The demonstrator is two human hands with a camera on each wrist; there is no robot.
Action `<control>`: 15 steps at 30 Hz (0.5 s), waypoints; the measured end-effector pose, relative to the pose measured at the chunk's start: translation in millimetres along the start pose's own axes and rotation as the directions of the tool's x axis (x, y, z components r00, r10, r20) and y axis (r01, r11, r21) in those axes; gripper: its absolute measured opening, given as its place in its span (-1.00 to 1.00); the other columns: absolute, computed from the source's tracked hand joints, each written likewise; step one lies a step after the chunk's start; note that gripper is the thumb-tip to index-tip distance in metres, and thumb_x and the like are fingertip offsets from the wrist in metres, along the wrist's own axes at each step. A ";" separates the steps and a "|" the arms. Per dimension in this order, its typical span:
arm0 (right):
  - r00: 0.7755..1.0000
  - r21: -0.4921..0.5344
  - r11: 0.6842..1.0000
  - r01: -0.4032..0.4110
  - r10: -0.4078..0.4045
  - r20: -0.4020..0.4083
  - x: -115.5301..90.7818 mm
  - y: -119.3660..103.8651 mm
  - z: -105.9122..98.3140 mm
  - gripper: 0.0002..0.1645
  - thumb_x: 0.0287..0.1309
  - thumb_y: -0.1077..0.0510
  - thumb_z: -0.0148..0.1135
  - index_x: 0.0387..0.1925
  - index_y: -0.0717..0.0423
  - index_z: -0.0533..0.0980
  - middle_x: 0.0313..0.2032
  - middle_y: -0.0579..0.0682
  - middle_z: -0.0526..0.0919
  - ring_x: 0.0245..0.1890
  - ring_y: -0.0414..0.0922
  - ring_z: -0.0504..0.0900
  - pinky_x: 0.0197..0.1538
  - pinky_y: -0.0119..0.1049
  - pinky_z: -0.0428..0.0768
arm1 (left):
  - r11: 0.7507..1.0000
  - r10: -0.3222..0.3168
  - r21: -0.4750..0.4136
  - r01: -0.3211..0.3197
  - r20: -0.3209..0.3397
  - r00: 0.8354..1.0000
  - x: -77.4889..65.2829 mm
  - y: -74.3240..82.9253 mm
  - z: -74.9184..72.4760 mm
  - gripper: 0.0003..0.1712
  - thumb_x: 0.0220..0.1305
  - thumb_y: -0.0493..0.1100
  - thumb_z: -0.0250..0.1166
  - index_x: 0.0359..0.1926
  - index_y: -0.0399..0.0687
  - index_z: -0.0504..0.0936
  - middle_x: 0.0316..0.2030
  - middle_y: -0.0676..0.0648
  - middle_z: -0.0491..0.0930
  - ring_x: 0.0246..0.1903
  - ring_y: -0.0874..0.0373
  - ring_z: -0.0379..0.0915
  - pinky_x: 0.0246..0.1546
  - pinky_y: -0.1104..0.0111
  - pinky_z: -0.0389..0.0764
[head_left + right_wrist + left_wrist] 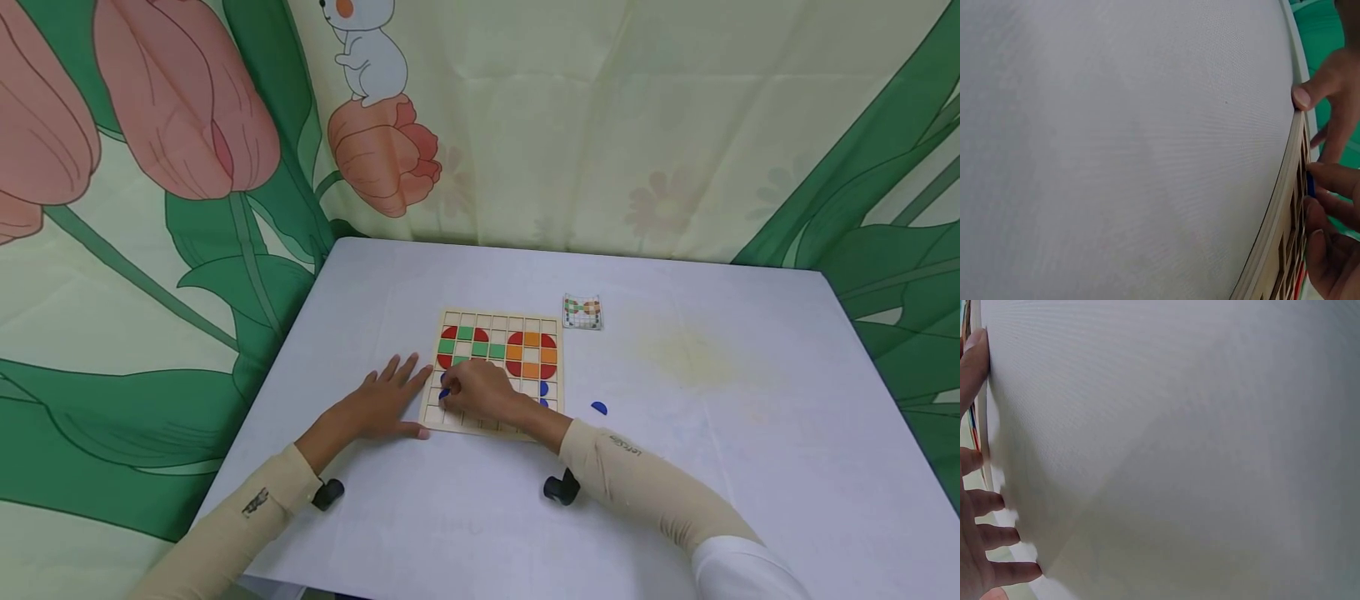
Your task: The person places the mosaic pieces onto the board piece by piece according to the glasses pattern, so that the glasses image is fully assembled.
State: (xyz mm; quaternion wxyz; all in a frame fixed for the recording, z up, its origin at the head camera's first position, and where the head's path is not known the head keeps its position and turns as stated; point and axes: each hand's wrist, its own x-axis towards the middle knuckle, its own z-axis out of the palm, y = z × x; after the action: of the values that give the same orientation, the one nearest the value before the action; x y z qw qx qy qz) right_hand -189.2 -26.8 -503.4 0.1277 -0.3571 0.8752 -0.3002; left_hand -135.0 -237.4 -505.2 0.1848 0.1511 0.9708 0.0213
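A square wooden grid board (480,320) lies on the table, with red, green, orange and blue pieces in its cells. My right hand (480,389) is over the board's lower left part and pinches a small blue piece (1310,184) between thumb and fingertips, at the grid. My left hand (382,400) lies with fingers spread beside the board's left edge; its thumb (1302,98) touches the board's near corner in the right wrist view. More blue pieces (543,389) sit in cells at the right. The right hand hides several middle cells.
A blue half-round piece (598,407) lies loose on the white tabletop (712,483), right of the board. Behind the board's right corner is a small pattern card (582,312) with a coloured design. A printed curtain (540,125) hangs behind the table.
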 end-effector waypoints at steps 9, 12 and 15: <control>1.000 -0.018 1.000 -0.004 0.004 0.001 1.9 -0.2 1.7 -0.71 0.15 0.06 0.48 -0.10 0.05 0.74 -0.44 -0.15 0.71 -0.41 -0.26 0.56 -0.36 -0.42 0.51 | 1.000 -0.007 -0.002 0.007 0.003 1.000 0.9 0.1 0.6 0.27 0.06 0.52 0.30 0.61 0.11 -0.04 0.60 -0.21 -0.16 0.55 -0.35 -0.25 0.34 -0.36 0.14; 1.000 -0.023 1.000 -0.006 0.006 0.003 1.8 -0.7 1.6 -0.74 0.15 0.06 0.48 -0.12 0.04 0.74 -0.44 -0.15 0.71 -0.41 -0.25 0.55 -0.36 -0.42 0.51 | 1.000 -0.009 -0.004 0.009 0.004 1.000 1.5 -0.6 1.3 0.27 0.05 0.52 0.30 0.61 0.12 -0.05 0.60 -0.21 -0.17 0.55 -0.35 -0.26 0.34 -0.36 0.13; 1.000 -0.032 0.999 -0.003 0.003 0.002 1.7 -0.7 1.8 -0.74 0.15 0.06 0.47 -0.13 0.03 0.75 -0.43 -0.14 0.72 -0.40 -0.25 0.55 -0.36 -0.43 0.51 | 1.000 -0.012 -0.004 0.012 0.005 1.000 2.1 -1.2 2.4 0.28 0.05 0.52 0.31 0.62 0.13 -0.06 0.61 -0.20 -0.18 0.56 -0.34 -0.27 0.35 -0.36 0.13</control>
State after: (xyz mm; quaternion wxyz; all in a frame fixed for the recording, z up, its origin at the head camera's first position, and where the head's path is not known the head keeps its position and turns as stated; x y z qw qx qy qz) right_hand -189.3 -29.2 -504.4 0.1230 -0.3582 0.8803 -0.2858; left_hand -136.3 -237.9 -508.3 0.1879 0.1450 0.9712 0.0220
